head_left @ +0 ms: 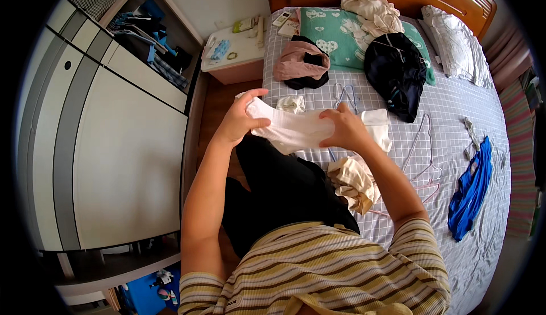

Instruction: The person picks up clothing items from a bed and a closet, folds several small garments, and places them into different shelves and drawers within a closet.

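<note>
A thin white ribbed cloth [293, 128], which could be a sock, is stretched sideways between my two hands above my lap. My left hand [236, 118] grips its left end, with the thumb in front and the fingers curled at the back. The other end is pinched by my right hand [345, 128], whose fingers are partly hidden behind the cloth. Just right of that hand lies a white folded cloth [377, 126] on the bed. A small white bunched cloth [291, 104] sits behind the stretched one. Below my right wrist is a crumpled cream garment [354, 184].
Several wire hangers [424, 150] lie on the checked bedsheet [409, 192]. Farther off are a pink and black garment [301, 64], a black garment [396, 73] and a green pillow [324, 27]. A blue garment [473, 190] lies right, a nightstand [239, 64] and wardrobe [125, 161] left.
</note>
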Action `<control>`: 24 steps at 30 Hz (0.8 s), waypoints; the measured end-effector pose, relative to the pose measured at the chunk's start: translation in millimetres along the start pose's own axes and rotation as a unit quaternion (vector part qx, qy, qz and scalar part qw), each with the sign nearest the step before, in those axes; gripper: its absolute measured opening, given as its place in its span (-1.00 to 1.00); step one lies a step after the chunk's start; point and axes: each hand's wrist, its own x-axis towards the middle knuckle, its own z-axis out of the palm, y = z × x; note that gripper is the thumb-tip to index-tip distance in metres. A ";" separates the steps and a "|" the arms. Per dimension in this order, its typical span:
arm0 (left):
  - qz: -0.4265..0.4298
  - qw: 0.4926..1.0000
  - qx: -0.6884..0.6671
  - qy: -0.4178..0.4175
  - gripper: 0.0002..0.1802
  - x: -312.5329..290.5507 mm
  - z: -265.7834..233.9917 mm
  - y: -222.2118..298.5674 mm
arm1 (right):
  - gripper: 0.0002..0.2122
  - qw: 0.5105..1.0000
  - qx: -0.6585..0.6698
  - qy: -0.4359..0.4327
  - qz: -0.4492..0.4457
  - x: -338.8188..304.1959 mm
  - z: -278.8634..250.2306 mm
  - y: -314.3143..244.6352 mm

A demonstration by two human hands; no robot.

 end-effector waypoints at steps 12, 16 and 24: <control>-0.015 0.919 0.377 0.110 -0.70 10.5 -17.2 -2.4 | -0.80 0.956 0.278 0.022 0.088 29.8 -70.1 60.6; -0.069 0.972 0.124 0.185 -0.65 23.0 -16.8 -6.5 | -0.85 0.972 0.033 0.232 -0.036 30.0 -66.4 73.6; 0.005 0.974 0.100 0.206 -0.60 8.6 13.7 13.0 | -0.79 0.970 0.203 0.048 0.126 -14.4 -124.0 53.7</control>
